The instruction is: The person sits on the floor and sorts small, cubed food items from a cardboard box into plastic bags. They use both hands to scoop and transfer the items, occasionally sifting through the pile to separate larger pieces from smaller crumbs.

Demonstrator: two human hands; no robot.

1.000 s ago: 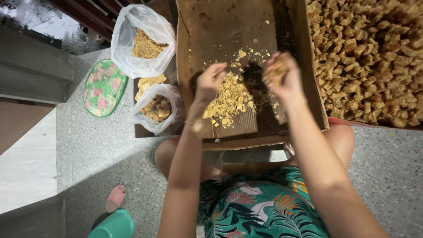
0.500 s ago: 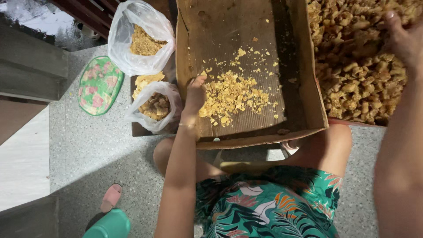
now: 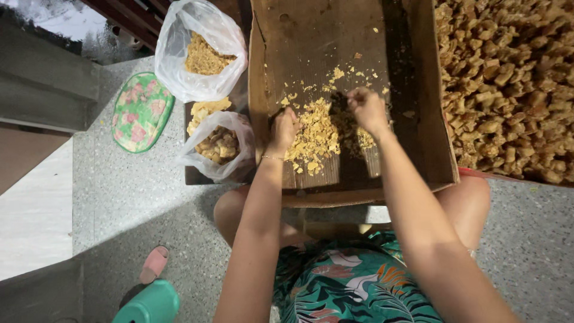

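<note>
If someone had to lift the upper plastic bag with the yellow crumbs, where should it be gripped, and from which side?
Probably by the loose film at the open mouth of the upper bag, gathered from above. The crumbs weigh down its middle and the sides are thin and slack, so a side pinch would likely spill them. The lower bag crowds its near side.

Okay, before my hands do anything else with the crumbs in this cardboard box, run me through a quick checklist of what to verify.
1. Left hand at the crumb pile: ok.
2. Right hand over the crumbs, fingers bent: ok; what it holds: cannot tell.
3. Crumbs inside the cardboard box: ok.
4. Near plastic bag mouth open: ok.
5. Far plastic bag open and upright: ok.
6. Heap of chunks beside the box, within reach: ok.
</note>
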